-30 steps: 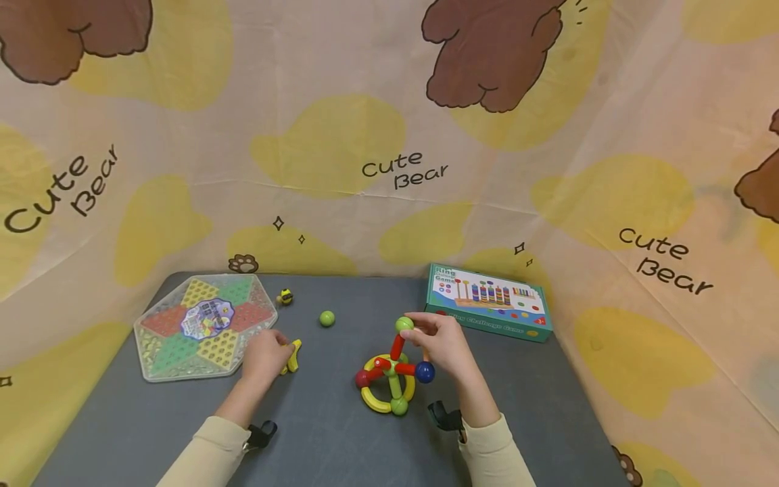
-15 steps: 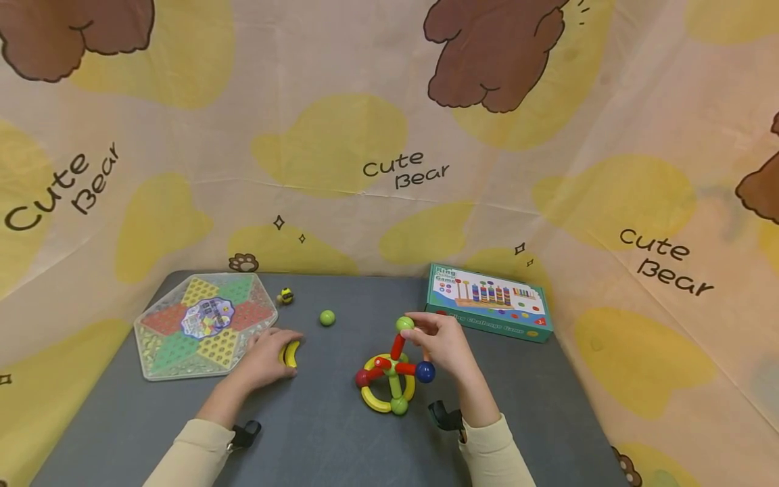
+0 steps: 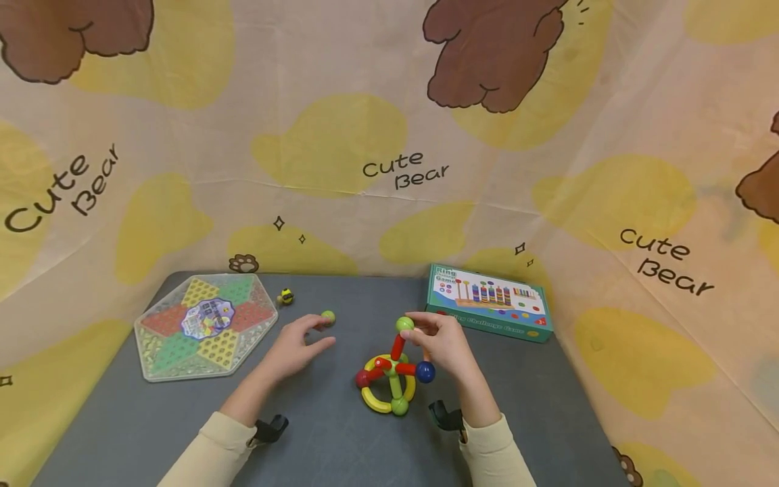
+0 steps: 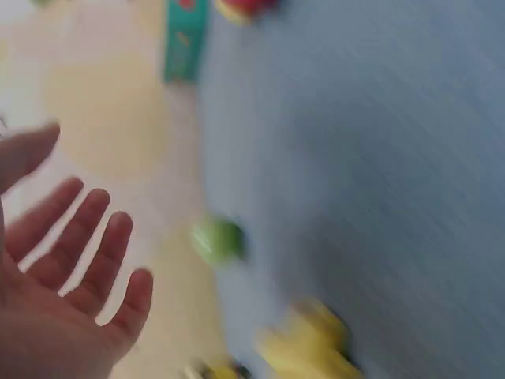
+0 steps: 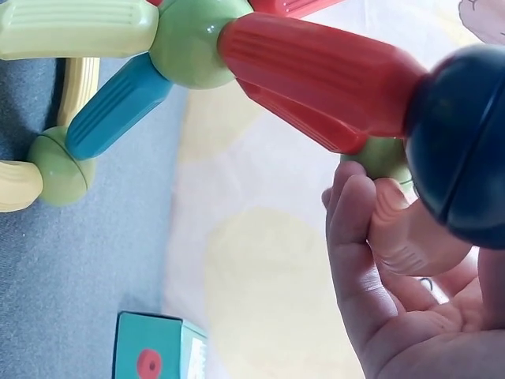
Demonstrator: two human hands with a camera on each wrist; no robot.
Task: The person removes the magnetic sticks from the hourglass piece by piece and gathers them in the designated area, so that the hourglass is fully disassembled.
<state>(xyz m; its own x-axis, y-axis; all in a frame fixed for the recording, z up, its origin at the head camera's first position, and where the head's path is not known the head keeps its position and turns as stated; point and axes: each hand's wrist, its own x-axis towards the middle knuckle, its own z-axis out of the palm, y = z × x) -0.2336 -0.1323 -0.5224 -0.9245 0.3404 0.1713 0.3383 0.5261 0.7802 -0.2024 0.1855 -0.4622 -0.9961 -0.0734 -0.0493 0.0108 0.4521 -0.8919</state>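
Note:
A model of toy balls and ribbed sticks (image 3: 395,385) stands on the table, with a ring of curved yellow pieces at its base. My right hand (image 3: 447,341) pinches the green ball (image 3: 404,325) at its top; in the right wrist view the fingertips meet that ball (image 5: 383,158) behind a blue ball (image 5: 465,146). To the left, my left hand (image 3: 298,348) holds nothing, its fingers spread. Its fingertips overlap a loose green ball (image 3: 328,316) in the head view. A blurred yellow piece (image 4: 308,343) shows in the left wrist view, hidden behind the hand in the head view.
A hexagonal Chinese checkers set (image 3: 207,325) lies at the left. A small yellow-and-black toy (image 3: 286,296) sits near the back edge. The green Ring Challenge Game box (image 3: 487,302) is at the back right, before a bear-print cloth (image 3: 328,149).
My left hand has left the curved yellow pieces it was handling and moved right and forward to the loose green ball, fingers spreading. The right hand has stayed on the model.

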